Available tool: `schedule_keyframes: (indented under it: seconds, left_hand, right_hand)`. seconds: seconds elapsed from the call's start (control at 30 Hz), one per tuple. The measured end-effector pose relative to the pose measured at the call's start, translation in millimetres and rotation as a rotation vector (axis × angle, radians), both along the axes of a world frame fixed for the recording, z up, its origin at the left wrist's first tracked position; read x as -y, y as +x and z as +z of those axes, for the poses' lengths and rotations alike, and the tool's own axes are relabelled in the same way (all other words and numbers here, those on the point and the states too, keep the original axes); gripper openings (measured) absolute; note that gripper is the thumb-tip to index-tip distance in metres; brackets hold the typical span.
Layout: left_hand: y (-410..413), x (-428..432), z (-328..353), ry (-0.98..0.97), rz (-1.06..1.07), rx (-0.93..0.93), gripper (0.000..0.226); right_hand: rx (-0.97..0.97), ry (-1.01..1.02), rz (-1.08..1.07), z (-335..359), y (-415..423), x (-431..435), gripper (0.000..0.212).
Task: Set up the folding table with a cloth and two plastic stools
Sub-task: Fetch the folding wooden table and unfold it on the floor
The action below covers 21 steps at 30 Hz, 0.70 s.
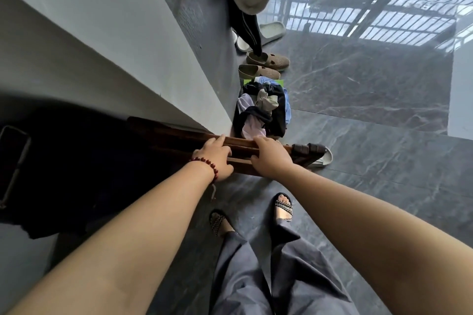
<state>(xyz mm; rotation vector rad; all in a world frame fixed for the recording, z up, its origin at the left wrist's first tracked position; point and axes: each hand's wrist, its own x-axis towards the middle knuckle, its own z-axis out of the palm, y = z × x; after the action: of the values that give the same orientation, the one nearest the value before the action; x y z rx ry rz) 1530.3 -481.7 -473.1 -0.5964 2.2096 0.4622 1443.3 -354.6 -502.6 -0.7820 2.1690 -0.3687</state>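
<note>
The folded table (176, 133) is dark brown wood and stands on edge against the grey wall, its black-capped leg ends (307, 149) pointing right. My left hand (215, 158), with a red bead bracelet on the wrist, grips its wooden slats from above. My right hand (271, 158) holds the same slats just to the right, fingers curled over the frame. No cloth for the table and no plastic stools are in view.
A basket of crumpled clothes (263, 110) sits on the floor just behind the table. Beige shoes (266, 62) and pale slippers (271, 30) line the wall farther back. A dark object (64, 161) fills the left. The marble floor (371, 161) lies to the right.
</note>
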Motion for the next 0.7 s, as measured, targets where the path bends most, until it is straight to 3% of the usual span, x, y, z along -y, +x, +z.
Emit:
schedule_keyframes:
  seconds: [0.7]
  left_hand:
    - [30.9, -4.2, -1.6, 0.104, 0.018, 0.042, 0.05]
  right_hand:
    - [-0.143, 0.182, 0.155, -15.2, 32.8, 25.9, 0.044]
